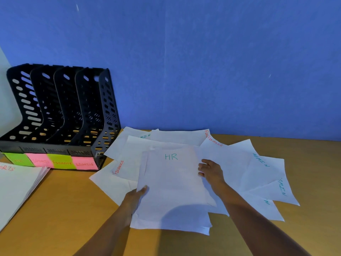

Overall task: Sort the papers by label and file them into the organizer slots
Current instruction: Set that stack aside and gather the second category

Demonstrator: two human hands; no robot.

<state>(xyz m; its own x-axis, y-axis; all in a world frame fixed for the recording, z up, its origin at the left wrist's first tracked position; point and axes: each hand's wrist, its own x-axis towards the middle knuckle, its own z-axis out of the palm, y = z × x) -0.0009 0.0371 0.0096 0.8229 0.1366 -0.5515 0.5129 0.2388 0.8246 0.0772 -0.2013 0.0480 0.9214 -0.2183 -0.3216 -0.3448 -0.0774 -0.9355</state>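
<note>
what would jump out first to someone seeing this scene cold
Centre stage, a fan of white papers sprawls over the wooden desk, with an "HR" sheet on top, held at its edges by the left hand and right hand. At far left a black four-slot organizer stands empty against the blue wall, with green and pink sticky labels along its front.

organizer [60,111]: 1 | slots: 4 | sticky labels [51,161]: 4 | hands [210,170]: 2

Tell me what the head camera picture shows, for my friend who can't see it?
A person's left hand and right hand hold a stack of papers marked HR above scattered Finance and Admin sheets on a wooden desk. An empty black four-slot organizer stands at left.
</note>
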